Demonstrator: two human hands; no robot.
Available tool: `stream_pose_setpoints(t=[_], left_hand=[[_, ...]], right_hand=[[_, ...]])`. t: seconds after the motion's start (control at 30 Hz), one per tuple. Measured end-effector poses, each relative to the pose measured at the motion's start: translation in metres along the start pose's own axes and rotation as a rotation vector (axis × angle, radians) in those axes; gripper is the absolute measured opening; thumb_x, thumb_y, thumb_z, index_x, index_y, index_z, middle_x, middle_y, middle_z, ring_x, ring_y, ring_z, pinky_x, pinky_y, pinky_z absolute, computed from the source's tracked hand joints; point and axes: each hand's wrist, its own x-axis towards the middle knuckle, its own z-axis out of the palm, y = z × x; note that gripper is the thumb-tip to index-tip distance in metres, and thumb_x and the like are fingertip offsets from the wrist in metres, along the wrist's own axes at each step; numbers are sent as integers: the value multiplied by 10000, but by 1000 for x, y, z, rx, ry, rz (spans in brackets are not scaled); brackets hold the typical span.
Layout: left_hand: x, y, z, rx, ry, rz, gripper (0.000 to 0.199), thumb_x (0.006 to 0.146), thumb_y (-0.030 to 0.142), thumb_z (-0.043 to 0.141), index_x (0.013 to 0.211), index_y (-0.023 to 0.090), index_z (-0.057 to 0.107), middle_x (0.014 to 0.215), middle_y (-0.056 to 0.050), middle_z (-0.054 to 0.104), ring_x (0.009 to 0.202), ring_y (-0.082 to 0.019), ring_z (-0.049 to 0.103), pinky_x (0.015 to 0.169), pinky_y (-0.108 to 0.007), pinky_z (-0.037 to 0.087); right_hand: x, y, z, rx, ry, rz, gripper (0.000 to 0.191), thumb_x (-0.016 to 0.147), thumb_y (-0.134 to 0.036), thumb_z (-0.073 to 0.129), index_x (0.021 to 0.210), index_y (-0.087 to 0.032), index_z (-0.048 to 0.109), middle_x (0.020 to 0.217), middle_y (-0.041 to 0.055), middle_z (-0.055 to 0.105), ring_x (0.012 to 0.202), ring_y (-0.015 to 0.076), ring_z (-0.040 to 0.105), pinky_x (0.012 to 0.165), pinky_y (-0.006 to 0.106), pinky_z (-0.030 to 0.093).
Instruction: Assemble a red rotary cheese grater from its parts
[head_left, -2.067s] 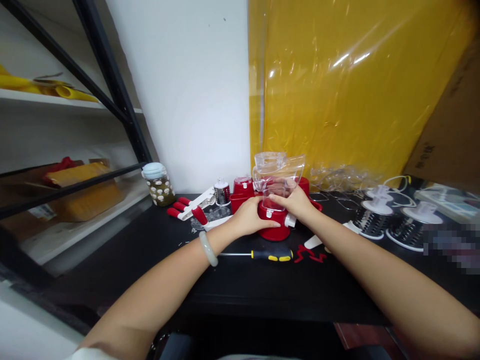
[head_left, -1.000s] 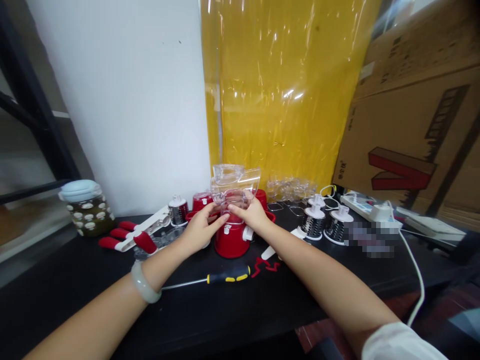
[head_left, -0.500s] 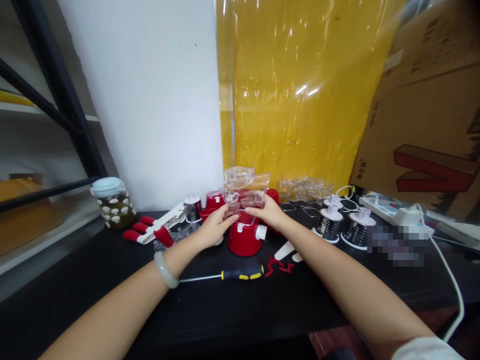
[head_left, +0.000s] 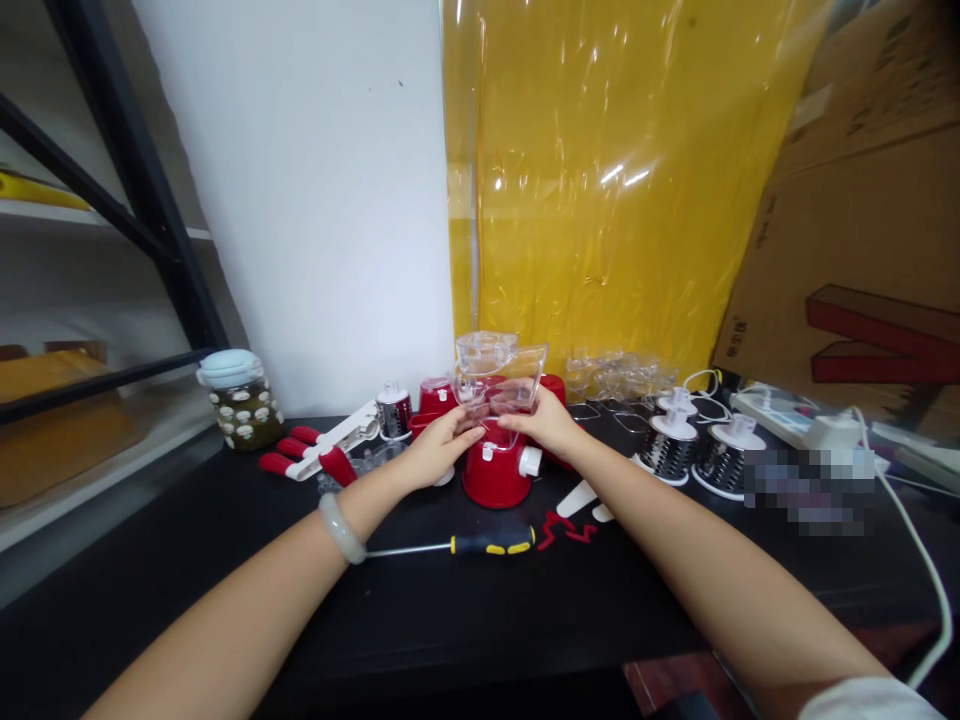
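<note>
Between my hands is a clear plastic grater hopper, upright on or just over a red grater base with a white side knob. My left hand grips its lower left side. From the right, my right hand holds it with the thumb in front and the fingers seen through the plastic. Whether the hopper is seated in the base I cannot tell. Nearer me lies a screwdriver with a black and yellow handle. Small red strips are beside its handle end.
White crank handles with red grips and a drum grater stand left. More drum graters, white flat pieces and a power strip are right. Clear parts lie behind. A lidded jar is far left.
The whole view has shifted slightly, so everything appears a little further right. Both hands keep their hold on the hopper over the red base.
</note>
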Motion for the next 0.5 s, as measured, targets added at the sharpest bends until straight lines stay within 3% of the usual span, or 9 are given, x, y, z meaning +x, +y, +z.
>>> stream_pose_setpoints(t=[0.37, 0.5], left_hand=[[-1, 6, -2, 69, -18, -33, 532, 892, 422, 607, 1362, 189, 521, 1438, -121, 532, 1320, -277, 513, 1141, -471, 378], [-6, 9, -1, 73, -66, -80, 775, 769, 391, 751, 1442, 185, 424, 1502, -171, 440, 1340, -303, 493, 1112, -493, 409]], right_hand=[[-2, 3, 0, -3, 28, 13, 558, 528, -347, 894, 985, -197, 610, 969, 65, 717, 948, 221, 697, 968, 460, 511], [-1, 5, 0, 15, 68, 6, 503, 608, -411, 851, 991, -199, 605, 961, 67, 712, 931, 216, 700, 960, 456, 520]])
